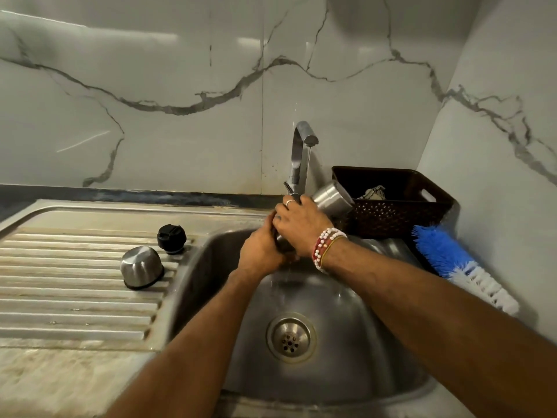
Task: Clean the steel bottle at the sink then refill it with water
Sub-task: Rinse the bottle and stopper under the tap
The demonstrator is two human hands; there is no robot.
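One steel bottle (331, 197) | gripped by left hand (261, 252), right hand (301, 222) | one steel cup (141, 267), one black stopper (171, 237)

Satin-finished steel bottle (331, 198), wet. Sink (346, 321) and ribbed draining board (75, 282) of dull, water-marked stainless steel. Polished steel cup lid (141, 266) with a black rim. Matt black plastic stopper (171, 238). Shiny chrome tap (301, 146). Glossy marble-veined wall tiles (180, 86). Perforated dark plastic basket (391, 220). Bristly blue-and-white brush (446, 257).

Reaching toward 12 o'clock: my left hand (261, 252) grips steel bottle (331, 198); my right hand (302, 222), at its 1 o'clock, grips too.
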